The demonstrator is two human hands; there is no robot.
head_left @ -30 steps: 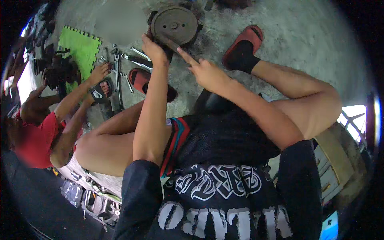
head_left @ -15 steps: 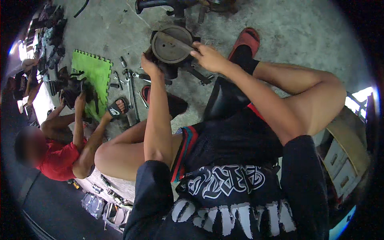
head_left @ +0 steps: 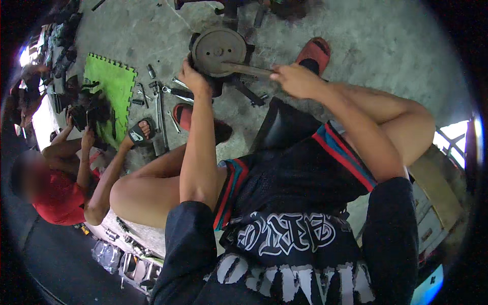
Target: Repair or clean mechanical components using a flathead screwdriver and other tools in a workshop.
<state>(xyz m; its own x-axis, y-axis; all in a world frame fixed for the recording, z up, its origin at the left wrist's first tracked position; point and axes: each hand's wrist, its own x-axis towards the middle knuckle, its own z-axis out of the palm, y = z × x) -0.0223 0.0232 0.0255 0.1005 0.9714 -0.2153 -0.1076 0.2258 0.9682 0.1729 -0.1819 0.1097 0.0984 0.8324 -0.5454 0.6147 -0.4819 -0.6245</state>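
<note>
right hand point(head_left: 301, 81) grips one end of a bar point(head_left: 249, 70), its tip over the disc point(head_left: 209, 42) just ahead of the left hand point(head_left: 197, 81), whose fingers rest at the side, grip unclear. disc looks heavy, rigid, grimy; best held by its rim.

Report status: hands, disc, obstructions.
Right hand gripping flat bar. Left hand at disc's left side, grip unclear. Disc face-up, bar's tip over its lower face, contact unclear. Nothing else seen over it.
</note>
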